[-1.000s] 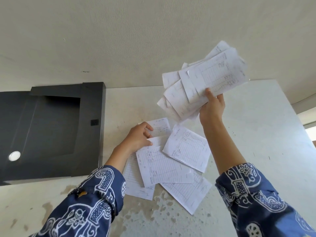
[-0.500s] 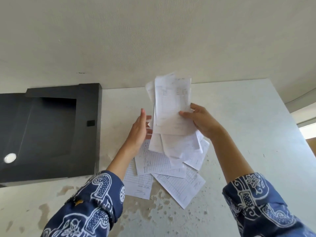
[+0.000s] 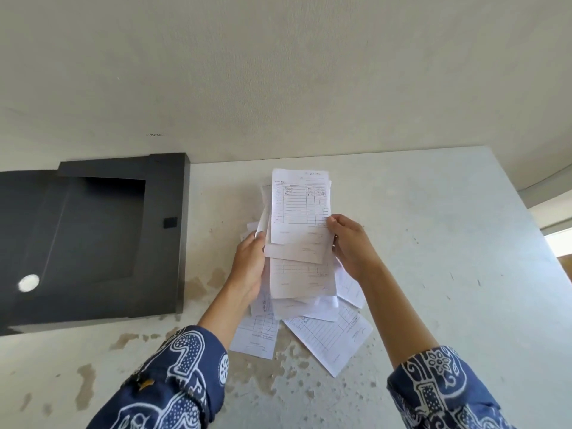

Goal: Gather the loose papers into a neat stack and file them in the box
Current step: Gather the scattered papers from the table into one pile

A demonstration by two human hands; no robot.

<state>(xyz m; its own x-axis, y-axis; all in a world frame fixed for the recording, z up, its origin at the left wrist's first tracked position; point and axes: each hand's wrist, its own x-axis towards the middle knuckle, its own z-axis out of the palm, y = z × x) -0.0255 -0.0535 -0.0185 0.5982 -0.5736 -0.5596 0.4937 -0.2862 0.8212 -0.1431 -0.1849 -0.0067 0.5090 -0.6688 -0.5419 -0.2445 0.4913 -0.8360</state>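
A loose bundle of white ruled forms (image 3: pixel 298 212) stands upright above the table, its sheets staggered and uneven. My left hand (image 3: pixel 250 261) grips the bundle's left edge and my right hand (image 3: pixel 351 246) grips its right edge. Under the bundle several more loose papers (image 3: pixel 332 339) lie fanned out flat on the table; one sheet (image 3: pixel 255 337) pokes out beside my left wrist. The black file box (image 3: pixel 99 239) lies open at the left of the table, its dark inside showing and a round hole (image 3: pixel 28 282) in its panel.
The white table top (image 3: pixel 433 274) is stained and chipped near its front. Its right edge runs diagonally at the far right. A pale wall (image 3: pixel 278 72) rises behind the table and the box.
My right hand brought the bundle down from high on the right to the middle. My left hand left the papers on the table and took the bundle's left edge.
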